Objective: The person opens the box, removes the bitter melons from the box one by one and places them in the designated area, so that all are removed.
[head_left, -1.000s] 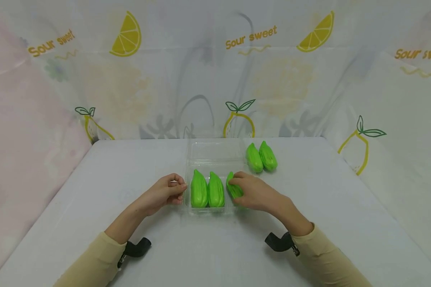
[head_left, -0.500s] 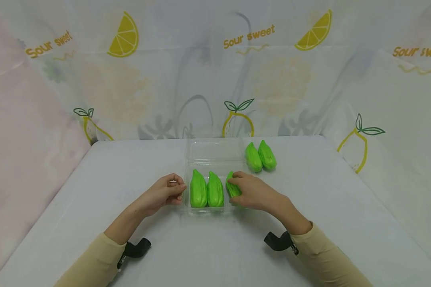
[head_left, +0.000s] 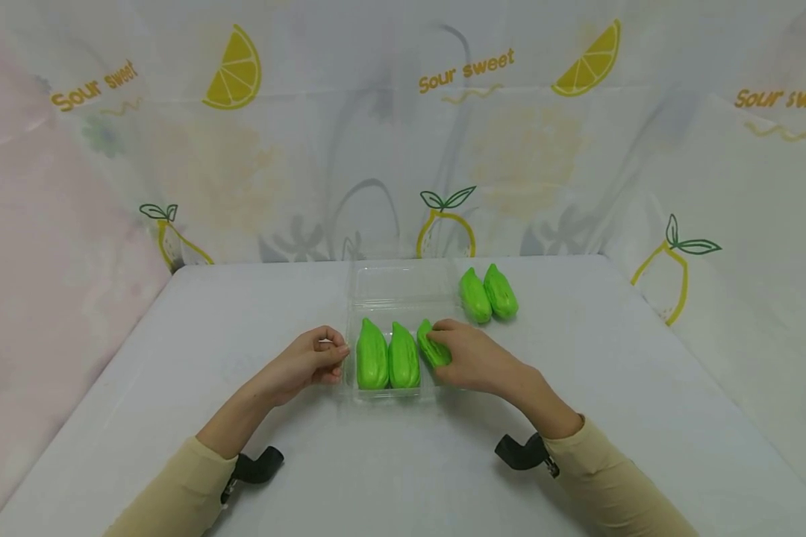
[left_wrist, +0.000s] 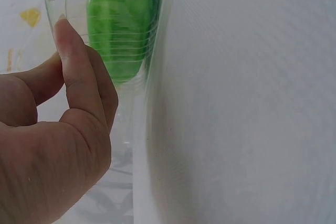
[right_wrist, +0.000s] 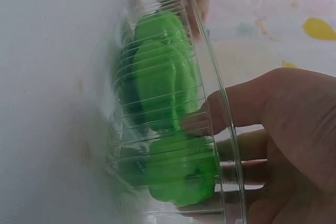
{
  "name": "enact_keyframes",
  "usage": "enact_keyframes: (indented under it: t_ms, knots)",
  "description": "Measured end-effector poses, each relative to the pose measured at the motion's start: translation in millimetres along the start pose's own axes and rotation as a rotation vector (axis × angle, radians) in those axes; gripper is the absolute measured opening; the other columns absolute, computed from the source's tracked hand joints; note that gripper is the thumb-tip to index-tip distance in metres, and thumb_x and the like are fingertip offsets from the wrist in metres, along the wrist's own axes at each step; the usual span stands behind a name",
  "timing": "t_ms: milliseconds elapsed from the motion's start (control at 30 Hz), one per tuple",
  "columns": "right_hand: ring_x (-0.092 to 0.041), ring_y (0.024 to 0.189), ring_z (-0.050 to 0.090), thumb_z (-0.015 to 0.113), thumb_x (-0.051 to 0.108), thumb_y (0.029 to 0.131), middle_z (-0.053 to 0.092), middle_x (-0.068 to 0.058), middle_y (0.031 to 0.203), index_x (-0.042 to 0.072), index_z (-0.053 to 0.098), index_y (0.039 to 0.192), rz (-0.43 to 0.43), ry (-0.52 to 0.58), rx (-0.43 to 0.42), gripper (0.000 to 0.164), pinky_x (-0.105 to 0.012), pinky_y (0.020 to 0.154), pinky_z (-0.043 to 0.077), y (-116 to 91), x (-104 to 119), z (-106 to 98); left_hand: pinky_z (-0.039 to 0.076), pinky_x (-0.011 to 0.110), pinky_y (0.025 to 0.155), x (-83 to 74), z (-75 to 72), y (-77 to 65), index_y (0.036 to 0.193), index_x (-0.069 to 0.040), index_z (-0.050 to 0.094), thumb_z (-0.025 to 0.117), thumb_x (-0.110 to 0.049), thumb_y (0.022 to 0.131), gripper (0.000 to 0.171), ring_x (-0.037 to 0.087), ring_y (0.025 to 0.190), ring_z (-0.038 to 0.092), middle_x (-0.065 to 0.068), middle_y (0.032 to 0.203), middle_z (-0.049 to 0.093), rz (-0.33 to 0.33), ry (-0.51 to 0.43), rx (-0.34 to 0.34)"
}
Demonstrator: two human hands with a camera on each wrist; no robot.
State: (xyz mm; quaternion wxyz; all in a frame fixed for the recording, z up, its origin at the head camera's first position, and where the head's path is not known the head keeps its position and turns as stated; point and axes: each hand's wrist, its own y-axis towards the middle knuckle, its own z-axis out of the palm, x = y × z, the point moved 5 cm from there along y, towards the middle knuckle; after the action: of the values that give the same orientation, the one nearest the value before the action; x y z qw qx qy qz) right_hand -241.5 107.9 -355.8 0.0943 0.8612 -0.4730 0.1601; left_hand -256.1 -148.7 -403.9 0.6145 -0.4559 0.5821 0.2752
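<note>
White tabletop before me: left hand pinches the clear container by its rim; inside, right hand, fingers curled, grips a green gourd, best settled gently.

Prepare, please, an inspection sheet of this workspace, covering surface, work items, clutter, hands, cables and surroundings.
Surface: white table, appears flat.
Work items: clear plastic box, lid open towards the back; two green gourd-like pieces side by side inside; third green piece tilted in the right part, whether it touches the bottom is unclear; outer pair on the table, behind and to the right.
Clutter: nothing seen.
Hands: left hand pinches the box's left rim; right hand grips the third green piece; a black device at each wrist.
Cables: nothing seen.
Surroundings: pale backdrop with lemon prints and "Sour sweet" lettering.
</note>
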Motion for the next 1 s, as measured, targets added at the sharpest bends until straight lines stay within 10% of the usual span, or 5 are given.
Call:
enact_keyframes:
  t_ms: [1000]
  knots:
    - [-0.031, 0.133, 0.052, 0.061, 0.005, 0.081, 0.053, -0.015, 0.144, -0.001, 0.055, 0.137, 0.008, 0.05, -0.012, 0.057, -0.045, 0.108, 0.047, -2.2, 1.3, -7.2, 0.055, 0.019, 0.063, 0.7, 0.2, -0.5, 0.11, -0.004, 0.043, 0.056, -0.019, 0.102, 0.021, 0.009, 0.066, 0.056, -0.001, 0.074, 0.055, 0.004, 0.009, -0.001]
